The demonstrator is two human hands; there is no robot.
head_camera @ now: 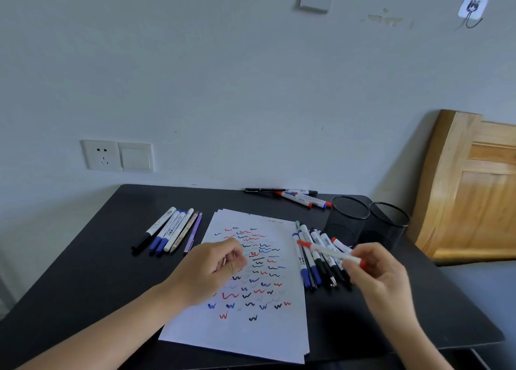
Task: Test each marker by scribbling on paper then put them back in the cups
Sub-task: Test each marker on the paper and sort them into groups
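Black table point(83, 272) set against a pale wall; wall socket point(102, 154) at left of frame, wooden panel point(474, 188) at right.

Status of work:
- Paper point(237, 336), centre of frame: covered in rows of red, blue and black scribbles. Judged from the count of marks, testing is well advanced.
- Left mesh cup point(347, 221) and right mesh cup point(388, 227), right of centre, standing side by side: no marker stands up out of either. The return step looks not yet begun.
- Markers lie in three groups: left group point(170, 231) beside the paper's upper left corner, right group point(315, 258) along the paper's right edge, far group point(298, 198) at the table's back edge near the cups.

Hands:
- Right hand point(377, 274): fingers pinch one end of the red marker point(329, 252), which is held level above the right group. A red cap shows at its free end (so it reads as capped).
- Left hand point(212, 269): rests on the paper, fingers curled in. Whether it grips anything small cannot be told; the fingertips are blurred.

Remaining: test the held marker, then load all three groups into the cups.
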